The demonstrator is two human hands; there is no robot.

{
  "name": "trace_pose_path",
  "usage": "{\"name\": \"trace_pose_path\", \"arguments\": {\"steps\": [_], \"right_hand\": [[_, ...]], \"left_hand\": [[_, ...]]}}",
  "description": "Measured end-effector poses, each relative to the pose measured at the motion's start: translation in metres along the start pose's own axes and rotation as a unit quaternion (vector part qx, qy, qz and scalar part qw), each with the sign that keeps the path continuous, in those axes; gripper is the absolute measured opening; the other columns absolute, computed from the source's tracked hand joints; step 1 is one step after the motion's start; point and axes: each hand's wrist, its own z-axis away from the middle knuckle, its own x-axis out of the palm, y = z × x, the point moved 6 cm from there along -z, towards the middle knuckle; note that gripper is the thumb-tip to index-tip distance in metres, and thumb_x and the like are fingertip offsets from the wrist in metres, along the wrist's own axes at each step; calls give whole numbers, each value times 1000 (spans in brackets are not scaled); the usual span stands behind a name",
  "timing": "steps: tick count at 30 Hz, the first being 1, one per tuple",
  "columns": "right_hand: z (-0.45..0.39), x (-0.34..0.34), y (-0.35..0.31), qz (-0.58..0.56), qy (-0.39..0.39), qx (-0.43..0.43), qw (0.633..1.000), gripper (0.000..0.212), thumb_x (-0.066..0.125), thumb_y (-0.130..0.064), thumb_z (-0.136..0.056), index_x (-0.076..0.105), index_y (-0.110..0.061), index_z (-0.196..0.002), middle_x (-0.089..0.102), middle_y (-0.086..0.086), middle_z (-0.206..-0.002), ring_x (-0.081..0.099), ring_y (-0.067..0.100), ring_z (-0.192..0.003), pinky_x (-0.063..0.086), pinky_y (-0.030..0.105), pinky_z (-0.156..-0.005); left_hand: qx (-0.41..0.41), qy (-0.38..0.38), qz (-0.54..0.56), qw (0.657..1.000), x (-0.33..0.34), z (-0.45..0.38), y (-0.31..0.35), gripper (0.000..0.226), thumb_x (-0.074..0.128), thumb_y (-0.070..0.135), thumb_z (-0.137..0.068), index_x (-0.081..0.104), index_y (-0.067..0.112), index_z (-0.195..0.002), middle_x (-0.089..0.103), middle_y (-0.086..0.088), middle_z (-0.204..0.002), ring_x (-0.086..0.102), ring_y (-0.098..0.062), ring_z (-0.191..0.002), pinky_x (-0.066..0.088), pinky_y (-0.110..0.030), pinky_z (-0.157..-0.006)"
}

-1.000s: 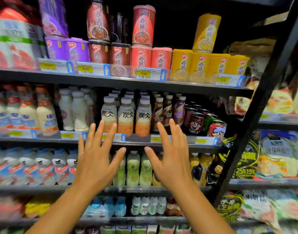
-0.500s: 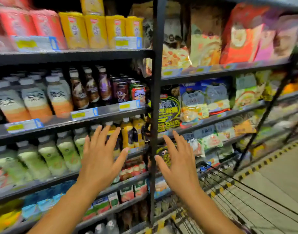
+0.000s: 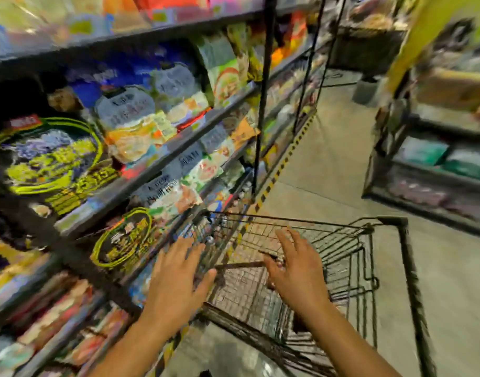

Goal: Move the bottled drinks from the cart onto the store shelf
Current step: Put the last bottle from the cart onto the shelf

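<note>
Two bare forearms in view, no sleeves down to the lower frame edge. Left hand (image 3: 176, 278) and right hand (image 3: 298, 273) ungloved; no rings, watch or wristband visible on either. Fingernails short and unpainted as far as motion blur allows; finer detail not resolvable.

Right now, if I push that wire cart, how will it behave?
The wire cart looks empty and open-meshed, so probably light and easy to shove. It stands on smooth floor, so it may roll freely. Its frame looks stiff.
</note>
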Motion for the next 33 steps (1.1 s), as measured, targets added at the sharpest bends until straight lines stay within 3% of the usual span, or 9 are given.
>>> {"name": "trace_pose_path", "arguments": {"steps": [3, 7, 9, 13, 15, 19, 23, 28, 33], "right_hand": [[-21, 37, 34, 35, -18, 40, 998, 72, 40, -66, -95, 48, -28, -156, 45, 10, -163, 44, 33, -146, 37, 51, -122], [-48, 100, 69, 60, -49, 94, 993, 61, 50, -56, -102, 51, -24, -154, 51, 9, -157, 50, 31, -141, 44, 46, -114], [-59, 139, 86, 63, -68, 118, 989, 58, 47, -56, -104, 50, -26, -154, 54, 7, -154, 53, 29, -137, 49, 45, -110], [-77, 219, 117, 60, -133, 166, 975, 55, 50, -54, -100, 50, -26, -147, 55, 6, -144, 56, 31, -127, 55, 47, -96], [-88, 256, 132, 60, -160, 189, 967, 55, 56, -51, -98, 50, -23, -146, 54, 9, -144, 55, 34, -127, 55, 49, -95], [-101, 325, 169, 49, -198, 221, 954, 64, 61, -48, -97, 45, -22, -153, 55, 11, -142, 55, 34, -126, 57, 50, -93], [-111, 384, 204, 8, -224, 269, 937, 64, 63, -44, -98, 46, -18, -153, 55, 17, -141, 57, 38, -124, 55, 48, -96], [-125, 446, 240, -64, -229, 352, 905, 56, 64, -45, -98, 54, -10, -140, 59, 23, -135, 61, 43, -118, 55, 46, -97], [-145, 484, 260, -126, -183, 431, 874, 64, 60, -54, -93, 50, -8, -136, 64, 16, -125, 65, 37, -109, 56, 40, -92]], "left_hand": [[41, -72, 11, 996, 64, -30, 3, 75, 29, 70, -97, 61, 21, -144, 55, -8, -153, 45, -31, -147, 31, -57, -123], [102, -164, 36, 980, 140, -59, 17, 74, 23, 68, -97, 46, 29, -156, 35, 0, -168, 25, -26, -158, 6, -47, -128], [125, -190, 33, 973, 176, -72, 21, 72, 24, 68, -99, 48, 29, -155, 39, -1, -166, 29, -27, -157, 4, -44, -126], [144, -249, 35, 957, 257, -91, 10, 64, 33, 63, -102, 69, 22, -135, 66, -8, -143, 56, -30, -139, 33, -58, -120], [131, -269, 50, 953, 291, -95, 0, 62, 35, 61, -102, 66, 21, -136, 65, -8, -143, 53, -29, -140, 38, -59, -118], [102, -257, 78, 958, 331, -96, -15, 56, 38, 59, -104, 49, 26, -147, 54, -5, -151, 45, -28, -146, 39, -57, -117], [86, -218, 123, 964, 336, -96, -15, 50, 53, 48, -101, 64, 17, -138, 61, -7, -145, 51, -27, -141, 45, -53, -113], [92, -210, 141, 963, 336, -96, -14, 55, 40, 52, -105, 69, 13, -132, 66, -9, -138, 58, -29, -133, 45, -47, -112], [108, -156, 172, 967, 339, -93, -13, 60, 35, 51, -107, 72, 8, -127, 68, -12, -134, 60, -33, -129, 46, -53, -106]]}}
